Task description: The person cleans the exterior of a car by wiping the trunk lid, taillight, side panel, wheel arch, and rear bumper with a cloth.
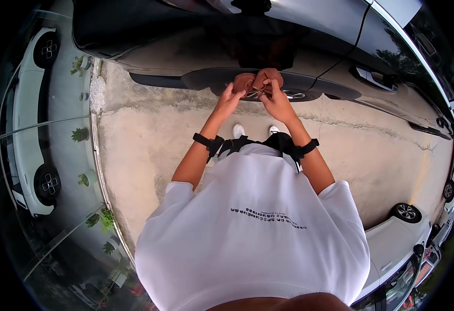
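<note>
A reddish-brown item with two rounded lobes [269, 76] is between my hands in front of the dark car's wheel. It looks soft, but I cannot make out its exact kind. My left hand [228, 101] grips the left lobe with the thumb and fingers at its lower edge. On the other side, my right hand [277, 101] has bent fingers closed on the middle of the item, near where the lobes meet. Some thin light strips show between the hands; whether they belong to the item or to the wheel behind, I cannot tell.
A dark car [196, 41] stands right in front of me, its wheel [295, 95] just beyond my hands. To the left, a glass wall [66, 88] borders the concrete ground [144, 145], with potted plants [80, 135] and a white car behind it. Another white car [393, 238] is at right.
</note>
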{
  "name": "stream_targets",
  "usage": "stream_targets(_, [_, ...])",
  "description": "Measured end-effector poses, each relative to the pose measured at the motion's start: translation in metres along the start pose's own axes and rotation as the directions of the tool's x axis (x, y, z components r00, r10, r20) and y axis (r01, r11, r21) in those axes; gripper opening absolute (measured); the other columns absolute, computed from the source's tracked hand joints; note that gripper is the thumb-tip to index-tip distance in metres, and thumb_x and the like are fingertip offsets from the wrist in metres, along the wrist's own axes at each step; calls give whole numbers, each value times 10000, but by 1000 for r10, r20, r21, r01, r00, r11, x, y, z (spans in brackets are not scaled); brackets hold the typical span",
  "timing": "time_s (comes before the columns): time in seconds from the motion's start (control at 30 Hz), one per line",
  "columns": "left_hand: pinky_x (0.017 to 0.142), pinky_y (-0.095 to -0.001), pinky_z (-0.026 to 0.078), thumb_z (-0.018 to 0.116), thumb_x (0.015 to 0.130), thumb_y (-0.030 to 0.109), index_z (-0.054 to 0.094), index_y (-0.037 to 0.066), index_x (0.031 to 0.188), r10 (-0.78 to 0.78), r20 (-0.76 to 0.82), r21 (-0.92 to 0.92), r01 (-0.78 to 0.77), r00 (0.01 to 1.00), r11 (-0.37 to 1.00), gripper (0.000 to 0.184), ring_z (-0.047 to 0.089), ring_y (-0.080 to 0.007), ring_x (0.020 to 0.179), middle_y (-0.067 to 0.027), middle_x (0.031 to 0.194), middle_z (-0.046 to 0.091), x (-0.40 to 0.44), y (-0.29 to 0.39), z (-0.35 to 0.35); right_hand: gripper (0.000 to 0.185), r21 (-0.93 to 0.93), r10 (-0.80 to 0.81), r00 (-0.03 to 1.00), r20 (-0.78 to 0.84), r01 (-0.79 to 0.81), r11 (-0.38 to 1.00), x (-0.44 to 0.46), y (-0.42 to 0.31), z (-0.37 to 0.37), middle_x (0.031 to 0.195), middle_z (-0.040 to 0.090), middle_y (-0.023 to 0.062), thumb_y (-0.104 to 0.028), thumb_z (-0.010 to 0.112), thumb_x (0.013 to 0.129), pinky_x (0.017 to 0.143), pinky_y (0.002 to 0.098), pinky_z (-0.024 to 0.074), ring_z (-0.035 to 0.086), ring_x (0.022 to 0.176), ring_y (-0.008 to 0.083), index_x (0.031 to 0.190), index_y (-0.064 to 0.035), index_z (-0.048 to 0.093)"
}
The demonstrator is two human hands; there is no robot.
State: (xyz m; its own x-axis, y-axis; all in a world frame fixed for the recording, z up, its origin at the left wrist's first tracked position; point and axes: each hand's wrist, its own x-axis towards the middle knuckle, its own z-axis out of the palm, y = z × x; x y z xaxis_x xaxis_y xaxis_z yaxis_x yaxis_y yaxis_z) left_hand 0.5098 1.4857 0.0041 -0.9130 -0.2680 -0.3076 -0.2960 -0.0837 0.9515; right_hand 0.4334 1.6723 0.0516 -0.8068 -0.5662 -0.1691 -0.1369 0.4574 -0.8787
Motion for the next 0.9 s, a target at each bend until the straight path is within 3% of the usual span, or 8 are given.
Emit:
stream_targets(0.2, [704, -296, 548, 712, 903, 272, 526, 11, 1056, 350, 28, -64, -347, 936, 936, 355, 658, -161, 916, -54, 888, 617, 9, 72, 21, 493, -65, -131, 970, -204, 121, 991, -5, -10, -15, 1082, 615, 270, -234, 687, 858, 813, 470, 482, 605, 995, 465, 1181, -10, 389])
stream_targets(0.33, [700, -300, 538, 769, 836, 379, 569, -14, 1046, 140, -17, 347, -125, 990, 929, 488, 671, -189, 819, -132, 942, 678, 25, 28, 39, 450, -267, -128, 936, -327, 39, 963, -3, 17, -1, 1090, 581, 313, -236, 693, 848, 757, 497, 479, 591, 960, 485, 1081, -12, 380])
stream_targets(0.47, [702, -253, 524, 804, 811, 192, 556, 8, 967, 224, -95, -77, -231, 970, 970, 346, 648, -153, 757, -79, 828, 660, 19, 21, 36, 363, -191, -168, 939, -301, 114, 975, -11, -17, -16, 1154, 585, 274, -218, 677, 866, 733, 477, 492, 619, 901, 462, 1118, -23, 503])
stream_targets(0.53, [748, -248, 528, 789, 807, 106, 533, 11, 966, 164, -111, -120, -177, 980, 977, 316, 629, -154, 939, -116, 1026, 633, 3, 62, 26, 351, -182, -216, 916, -337, 162, 970, -13, -53, -26, 1100, 621, 233, -202, 665, 876, 725, 467, 497, 631, 876, 442, 1170, -46, 555])
stream_targets(0.6, [856, -311, 532, 777, 789, 70, 538, 12, 1083, 683, -302, 91, -693, 665, 715, 383, 568, -217, 1130, -172, 1311, 494, -6, 104, 20, 413, -285, -530, 765, -365, 451, 846, -9, -87, -39, 1007, 651, 198, -194, 659, 879, 707, 434, 502, 638, 834, 412, 1246, -60, 526])
stream_targets(0.63, [856, -311, 532, 777, 789, 70, 538, 12, 1083, 683, -298, 96, -691, 667, 717, 383, 568, -217, 1130, -172, 1311, 494, -12, 129, 17, 415, -142, -401, 834, -378, 376, 916, -12, -112, -45, 934, 672, 179, -218, 667, 880, 685, 382, 502, 643, 754, 342, 1234, -28, 562])
stream_targets(0.77, [1082, -425, 412, 750, 719, 4, 459, 73, 1392, 817, 137, 425, -778, 560, 462, 736, 358, -345, 1394, -163, 1511, 322, -15, 194, 23, 348, 240, -133, 912, -389, 240, 941, 18, -111, -50, 788, 689, 161, -273, 665, 891, 590, 306, 457, 560, 606, 190, 957, 69, 674])
stream_targets(0.9, [1144, -478, 300, 750, 698, 68, 459, 96, 1429, 714, 392, 636, -732, 580, 246, 787, 274, -365, 1434, -111, 1553, 315, 8, 163, 52, 339, 210, 49, 971, -233, 1, 978, 23, -67, -57, 660, 659, 141, -245, 607, 917, 576, 348, 461, 584, 582, 192, 887, 87, 664])
